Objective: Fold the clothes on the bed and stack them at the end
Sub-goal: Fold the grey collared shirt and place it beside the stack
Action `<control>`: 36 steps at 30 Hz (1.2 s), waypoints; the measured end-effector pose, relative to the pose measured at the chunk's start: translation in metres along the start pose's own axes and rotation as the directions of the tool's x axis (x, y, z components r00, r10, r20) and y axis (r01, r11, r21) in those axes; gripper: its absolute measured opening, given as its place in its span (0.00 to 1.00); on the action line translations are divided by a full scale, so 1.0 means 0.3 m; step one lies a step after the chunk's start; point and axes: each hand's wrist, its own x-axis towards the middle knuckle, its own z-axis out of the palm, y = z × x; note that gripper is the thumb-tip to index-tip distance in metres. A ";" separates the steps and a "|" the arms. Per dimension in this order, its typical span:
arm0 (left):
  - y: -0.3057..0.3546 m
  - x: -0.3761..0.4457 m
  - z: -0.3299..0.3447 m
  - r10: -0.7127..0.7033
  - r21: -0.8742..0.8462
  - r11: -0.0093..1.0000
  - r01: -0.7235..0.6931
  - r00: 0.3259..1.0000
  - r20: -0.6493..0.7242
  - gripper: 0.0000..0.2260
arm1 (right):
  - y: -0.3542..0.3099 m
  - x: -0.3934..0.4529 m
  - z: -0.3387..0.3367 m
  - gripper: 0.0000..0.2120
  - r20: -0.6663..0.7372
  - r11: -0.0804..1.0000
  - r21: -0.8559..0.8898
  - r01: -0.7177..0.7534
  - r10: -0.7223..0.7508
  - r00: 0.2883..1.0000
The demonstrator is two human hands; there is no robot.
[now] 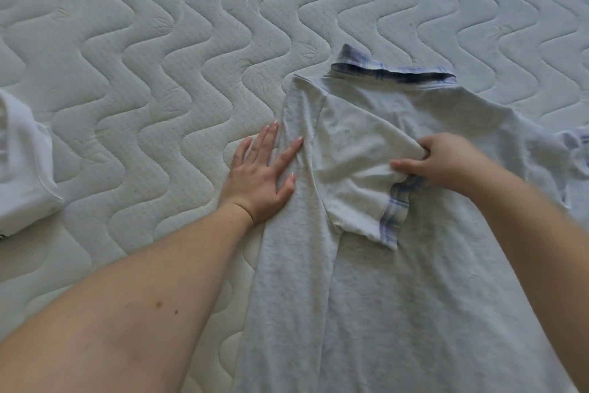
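Grey marl jersey, a polo shirt [398,281] with a blue plaid collar [395,72], lies flat on the quilted white mattress [143,42], right of the middle, its collar toward the far edge and its hem running off the near edge of the view. The shirt's left side is folded in over the body, and the left sleeve [357,182], trimmed with a plaid cuff [395,217], lies turned back across the chest. The left hand [261,176] rests flat with straight fingers, palm down, partly on the mattress and partly pressing the folded left edge of the shirt. The right hand [436,160] has its fingers curled, pinching the sleeve fabric near the cuff. The other sleeve spreads toward the right edge of the view, only partly seen. A white garment [22,169] lies bunched at the left edge of the mattress, well apart from the shirt.
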 end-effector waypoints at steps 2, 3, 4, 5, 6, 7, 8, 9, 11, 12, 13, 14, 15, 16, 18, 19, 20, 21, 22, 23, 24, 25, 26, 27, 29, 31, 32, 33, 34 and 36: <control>0.000 0.000 -0.001 0.000 0.001 1.000 0.000 1.000 -0.001 0.29 | 0.037 -0.021 0.018 0.16 -0.048 0.969 0.248 0.006 0.006 0.999; 0.000 0.000 -0.001 0.001 0.003 1.000 -0.001 1.000 -0.002 0.29 | 0.044 -0.033 0.029 0.15 -0.083 0.896 0.444 0.015 0.025 0.996; 0.000 0.000 -0.001 0.004 0.005 1.000 -0.004 1.000 -0.002 0.29 | 0.048 -0.045 0.042 0.14 -0.118 0.791 0.611 0.027 0.058 0.991; 0.000 0.001 -0.001 0.007 0.005 1.000 -0.007 1.000 0.000 0.29 | 0.050 -0.055 0.056 0.13 -0.154 0.699 0.714 0.041 0.099 0.983; -0.001 0.001 -0.001 0.008 0.004 1.000 -0.008 1.000 0.000 0.29 | 0.052 -0.063 0.075 0.12 -0.184 0.644 0.763 0.051 0.142 0.973; -0.001 0.001 0.000 0.008 0.002 1.000 -0.008 1.000 0.000 0.29 | 0.056 -0.069 0.096 0.11 -0.198 0.612 0.790 0.049 0.179 0.964; -0.001 0.001 0.001 0.009 0.000 1.000 -0.009 1.000 0.000 0.29 | 0.061 -0.078 0.116 0.10 -0.193 0.582 0.812 0.038 0.206 0.959; -0.002 0.000 0.002 0.010 0.000 1.000 -0.010 1.000 0.000 0.29 | 0.065 -0.089 0.137 0.09 -0.164 0.551 0.834 0.017 0.218 0.962; -0.004 -0.001 0.004 0.013 0.003 1.000 -0.013 1.000 -0.003 0.29 | 0.072 -0.119 0.181 0.11 -0.092 0.548 0.836 -0.032 0.197 0.976; -0.004 -0.001 0.004 0.015 0.002 1.000 -0.015 1.000 -0.002 0.29 | 0.074 -0.136 0.204 0.12 -0.058 0.576 0.816 -0.052 0.170 0.984; -0.004 0.000 0.003 0.016 0.001 1.000 -0.016 1.000 -0.001 0.29 | 0.073 -0.150 0.226 0.12 -0.037 0.606 0.793 -0.059 0.144 0.989; -0.004 0.001 0.003 0.016 0.002 1.000 -0.016 1.000 -0.002 0.29 | 0.069 -0.160 0.243 0.11 -0.040 0.635 0.771 -0.052 0.130 0.991; -0.004 0.000 0.004 0.014 0.003 1.000 -0.014 1.000 -0.005 0.29 | 0.064 -0.166 0.252 0.09 -0.069 0.662 0.749 -0.037 0.133 0.989; -0.004 0.001 0.006 0.014 0.002 1.000 -0.014 1.000 -0.008 0.29 | 0.059 -0.168 0.253 0.08 -0.116 0.683 0.731 -0.016 0.147 0.982; -0.004 0.001 0.010 0.016 0.001 1.000 -0.016 1.000 -0.019 0.29 | 0.048 -0.167 0.244 0.06 -0.202 0.702 0.712 0.015 0.185 0.962; -0.006 0.001 0.013 0.017 0.004 1.000 -0.017 1.000 -0.026 0.29 | 0.040 -0.167 0.243 0.07 -0.210 0.677 0.736 0.010 0.214 0.954; -0.007 0.001 0.014 0.018 0.006 1.000 -0.018 0.999 -0.033 0.29 | 0.030 -0.176 0.245 0.09 -0.185 0.621 0.784 -0.005 0.241 0.953; -0.008 0.003 0.016 0.020 0.006 1.000 -0.020 0.999 -0.039 0.29 | 0.023 -0.185 0.255 0.12 -0.143 0.562 0.827 -0.030 0.261 0.955; -0.009 0.003 0.017 0.021 0.007 1.000 -0.020 0.999 -0.044 0.29 | 0.018 -0.199 0.267 0.13 -0.106 0.541 0.839 -0.057 0.264 0.959; -0.010 0.003 0.019 0.020 0.008 1.000 -0.020 0.999 -0.047 0.29 | 0.016 -0.214 0.283 0.14 -0.071 0.556 0.826 -0.087 0.256 0.964; -0.010 0.004 0.021 0.020 0.010 1.000 -0.020 0.999 -0.049 0.29 | 0.014 -0.230 0.296 0.15 -0.027 0.567 0.816 -0.115 0.237 0.971; -0.011 0.003 0.023 0.020 0.010 1.000 -0.019 0.999 -0.050 0.29 | 0.016 -0.244 0.308 0.15 0.016 0.564 0.816 -0.131 0.204 0.979; -0.011 0.002 0.025 0.020 0.009 1.000 -0.020 0.998 -0.053 0.29 | 0.014 -0.255 0.313 0.14 0.051 0.564 0.814 -0.140 0.170 0.984; -0.011 0.003 0.025 0.021 0.006 1.000 -0.021 0.998 -0.056 0.29 | 0.017 -0.259 0.316 0.14 0.071 0.575 0.805 -0.143 0.146 0.987; -0.009 0.003 0.022 0.020 0.001 1.000 -0.020 0.998 -0.055 0.28 | 0.022 -0.262 0.321 0.15 0.112 0.603 0.776 -0.185 0.156 0.981; -0.009 0.004 0.018 0.019 -0.004 1.000 -0.019 0.998 -0.052 0.28 | 0.020 -0.271 0.330 0.12 0.124 0.599 0.766 -0.232 0.217 0.968; -0.009 0.003 0.018 0.018 -0.004 1.000 -0.018 0.999 -0.050 0.28 | 0.022 -0.280 0.337 0.11 0.096 0.568 0.791 -0.228 0.253 0.963; -0.009 0.003 0.017 0.017 -0.004 1.000 -0.017 0.999 -0.049 0.28 | 0.026 -0.289 0.349 0.11 0.042 0.531 0.824 -0.199 0.294 0.955; -0.009 0.002 0.016 0.016 -0.003 1.000 -0.016 0.999 -0.045 0.28 | 0.031 -0.300 0.359 0.12 -0.012 0.512 0.843 -0.167 0.328 0.945; -0.010 0.003 0.015 0.016 -0.004 1.000 -0.016 0.999 -0.038 0.28 | 0.037 -0.327 0.383 0.13 -0.018 0.509 0.846 -0.160 0.326 0.945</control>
